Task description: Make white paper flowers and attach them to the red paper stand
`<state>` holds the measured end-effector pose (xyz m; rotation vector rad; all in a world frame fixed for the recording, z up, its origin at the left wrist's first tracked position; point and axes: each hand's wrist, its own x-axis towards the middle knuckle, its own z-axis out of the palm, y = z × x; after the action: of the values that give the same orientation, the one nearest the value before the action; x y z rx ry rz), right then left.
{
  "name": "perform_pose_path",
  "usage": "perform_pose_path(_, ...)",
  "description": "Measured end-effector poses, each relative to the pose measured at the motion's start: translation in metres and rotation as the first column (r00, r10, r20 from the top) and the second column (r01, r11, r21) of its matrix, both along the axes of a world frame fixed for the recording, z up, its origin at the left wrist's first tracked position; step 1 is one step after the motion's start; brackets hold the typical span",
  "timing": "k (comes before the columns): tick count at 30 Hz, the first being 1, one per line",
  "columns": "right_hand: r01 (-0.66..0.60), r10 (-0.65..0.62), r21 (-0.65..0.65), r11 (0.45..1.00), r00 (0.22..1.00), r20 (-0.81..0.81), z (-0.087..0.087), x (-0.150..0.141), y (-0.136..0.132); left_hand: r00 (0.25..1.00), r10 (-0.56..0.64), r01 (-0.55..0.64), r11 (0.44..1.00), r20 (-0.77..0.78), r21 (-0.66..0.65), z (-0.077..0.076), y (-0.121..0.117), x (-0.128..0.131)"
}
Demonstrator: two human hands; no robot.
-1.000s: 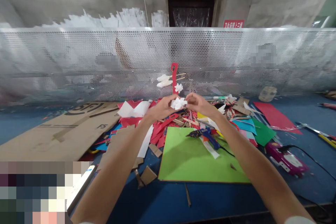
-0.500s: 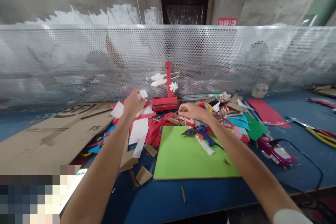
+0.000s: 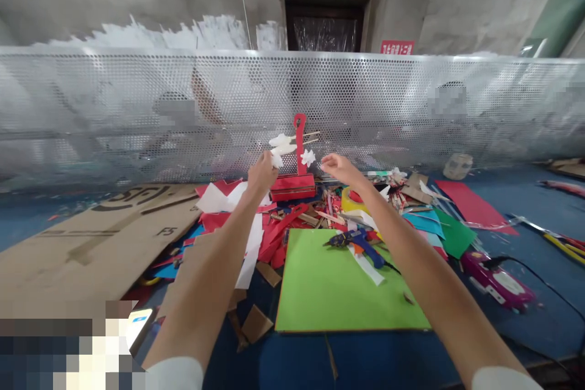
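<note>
A red paper stand (image 3: 298, 146) rises from a red box base (image 3: 293, 186) at the back of the blue table, with white paper flowers (image 3: 283, 143) on thin sticks. My left hand (image 3: 262, 172) is closed on a small white paper flower (image 3: 276, 160), held just left of the stand. My right hand (image 3: 335, 167) hovers right of the stand beside another white flower (image 3: 308, 157), its fingers pinched together; I cannot make out anything in them.
A green sheet (image 3: 342, 283) lies at the front with a blue glue gun (image 3: 359, 240) on its far edge. Coloured paper scraps crowd the middle. Flat cardboard (image 3: 86, 237) lies left, a purple glue gun (image 3: 496, 280) right. A perforated metal screen (image 3: 137, 109) bounds the far side.
Both hands parted from a shared white paper piece. The left kept it, swung left, then came back up to the stand; the right dropped to the scraps, then rose beside the stand.
</note>
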<state>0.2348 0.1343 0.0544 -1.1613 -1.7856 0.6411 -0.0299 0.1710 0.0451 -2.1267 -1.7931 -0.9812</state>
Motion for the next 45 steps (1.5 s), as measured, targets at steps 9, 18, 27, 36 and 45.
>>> perform_pose_path(9, 0.198, -0.198, -0.026, 0.98, 0.98, -0.014, 0.008, -0.057, 0.1, 0.996, -0.08, 0.08, 0.997, 0.04, -0.014, -0.007, 0.032, 0.03)
perform_pose_path(18, 0.177, -0.173, 0.016, 0.984, 0.977, -0.126, -0.004, -0.079, 0.134, 0.993, -0.068, 0.059, 0.994, 0.1, 0.088, -0.015, 0.045, 0.037)
perform_pose_path(27, 0.103, -0.096, 0.016, 0.995, 0.969, -0.229, -0.006, -0.063, 0.122, 0.973, -0.204, 0.177, 0.959, 0.108, 0.221, -0.02, 0.051, 0.03)
perform_pose_path(36, 0.017, -0.01, 0.026, 1.0, 0.966, -0.26, -0.006, -0.062, 0.116, 0.982, -0.181, 0.172, 0.974, 0.051, 0.147, -0.014, 0.044, 0.02)
perform_pose_path(45, 0.085, -0.087, -0.02, 0.996, 0.928, -0.362, -0.016, -0.066, 0.105, 0.906, -0.327, 0.267, 0.934, 0.267, 0.235, -0.033, 0.051, 0.034)
